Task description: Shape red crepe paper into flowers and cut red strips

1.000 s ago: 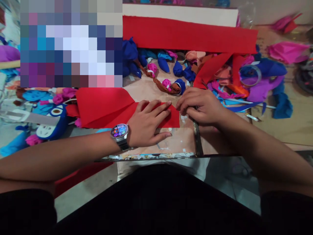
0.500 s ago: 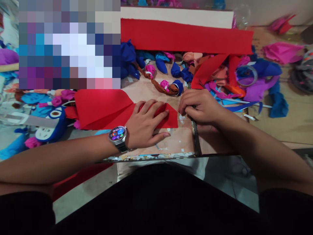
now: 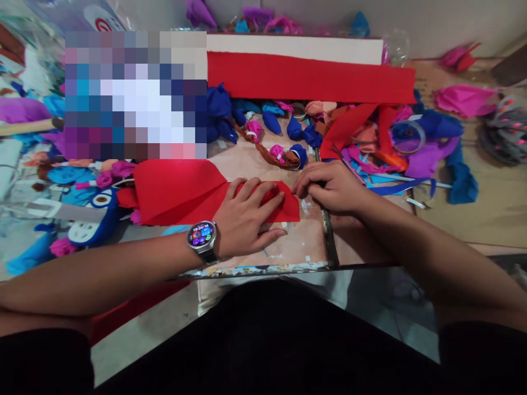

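Observation:
A folded red sheet (image 3: 177,192), which looks like crepe paper or cloth, lies on the worktable in front of me. My left hand (image 3: 251,216) rests flat on its right part, fingers spread, with a watch (image 3: 202,235) on the wrist. At the sheet's right end is my right hand (image 3: 329,186), its fingers curled and pressed together. Their tips meet the upper right corner of the sheet. Whether anything is pinched between them is hidden. A brown twisted strand (image 3: 267,153) with blue and pink knotted bits lies just beyond both hands.
A long red strip (image 3: 313,77) lies at the back beside a white board (image 3: 296,46). Rolls of tape (image 3: 407,137) and coloured scraps crowd the right. To the left sits a blue-and-white power strip (image 3: 94,216). A dark seam (image 3: 328,241) divides the tabletop.
My right hand has moved left, onto the corner of the red sheet. My left hand stays pressed on the sheet. The whole view has shifted slightly.

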Tool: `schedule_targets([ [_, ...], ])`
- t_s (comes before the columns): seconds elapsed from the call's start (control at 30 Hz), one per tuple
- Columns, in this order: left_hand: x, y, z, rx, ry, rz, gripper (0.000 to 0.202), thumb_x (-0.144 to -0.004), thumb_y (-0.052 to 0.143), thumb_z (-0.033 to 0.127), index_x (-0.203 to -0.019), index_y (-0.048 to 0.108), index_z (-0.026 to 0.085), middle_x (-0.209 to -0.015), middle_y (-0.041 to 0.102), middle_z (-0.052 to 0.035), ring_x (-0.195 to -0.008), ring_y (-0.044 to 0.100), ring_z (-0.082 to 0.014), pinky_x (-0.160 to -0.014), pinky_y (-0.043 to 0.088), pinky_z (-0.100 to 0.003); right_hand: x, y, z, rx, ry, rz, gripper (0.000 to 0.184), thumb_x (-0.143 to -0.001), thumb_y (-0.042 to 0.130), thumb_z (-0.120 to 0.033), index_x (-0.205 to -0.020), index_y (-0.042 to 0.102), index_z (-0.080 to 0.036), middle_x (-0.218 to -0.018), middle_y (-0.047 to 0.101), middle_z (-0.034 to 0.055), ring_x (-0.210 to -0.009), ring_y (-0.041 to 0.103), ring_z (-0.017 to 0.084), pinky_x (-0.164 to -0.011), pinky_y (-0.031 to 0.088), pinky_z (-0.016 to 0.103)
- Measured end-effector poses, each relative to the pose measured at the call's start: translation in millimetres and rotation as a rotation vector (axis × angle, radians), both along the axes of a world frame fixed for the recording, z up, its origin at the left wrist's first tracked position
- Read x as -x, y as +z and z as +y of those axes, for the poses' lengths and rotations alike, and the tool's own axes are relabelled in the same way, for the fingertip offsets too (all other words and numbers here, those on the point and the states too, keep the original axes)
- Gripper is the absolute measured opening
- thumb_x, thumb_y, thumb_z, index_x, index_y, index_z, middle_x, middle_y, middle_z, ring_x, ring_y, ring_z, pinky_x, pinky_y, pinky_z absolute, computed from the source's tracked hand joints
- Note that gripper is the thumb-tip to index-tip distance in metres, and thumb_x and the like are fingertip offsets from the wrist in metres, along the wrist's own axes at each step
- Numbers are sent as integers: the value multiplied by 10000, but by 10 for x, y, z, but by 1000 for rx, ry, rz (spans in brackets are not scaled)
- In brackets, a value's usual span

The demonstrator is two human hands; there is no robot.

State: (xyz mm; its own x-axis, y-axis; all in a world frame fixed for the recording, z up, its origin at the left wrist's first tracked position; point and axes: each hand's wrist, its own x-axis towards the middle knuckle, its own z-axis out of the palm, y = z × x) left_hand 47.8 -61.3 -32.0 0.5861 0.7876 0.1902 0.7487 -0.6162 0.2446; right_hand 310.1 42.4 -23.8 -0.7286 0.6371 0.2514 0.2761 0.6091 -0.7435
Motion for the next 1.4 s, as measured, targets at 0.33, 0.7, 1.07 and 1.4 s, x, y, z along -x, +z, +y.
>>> schedule_targets([
  [0.33,-5,4,0,1,5,4,713,-1000,529,694,-1524,618,219,-1522,575,-171,-1372,476,-425,-1190,298,-638,-8,27,-11,132,33,26,326,-809,567,-46,-930,824,-207,-943,827,43,-871,763,187,-830,610,307],
  [0.7,-10,24,3,-11,-6,7,714,-1022,521,680,-1542,594,196,-1582,563,-162,-1424,476,-413,-1193,313,-638,13,-8,-2,-51,128,48,244,-936,620,-108,-1005,804,-252,-1094,837,50,-1081,768,224,-1030,575,419],
  [1.07,-2,7,-8,-9,-1,11,732,-1019,525,677,-1568,573,195,-1576,565,-163,-1424,478,-424,-1185,333,-649,9,31,-24,-160,-60,-44,290,-852,577,-35,-906,792,-222,-877,799,44,-896,731,214,-871,581,366],
  [1.4,-13,29,-6,-15,-8,14,719,-1031,510,665,-1538,595,163,-1571,569,-178,-1404,490,-422,-1171,352,-656,27,8,-48,-18,25,15,328,-867,572,-25,-961,805,-236,-939,812,39,-967,734,213,-924,583,393],
])
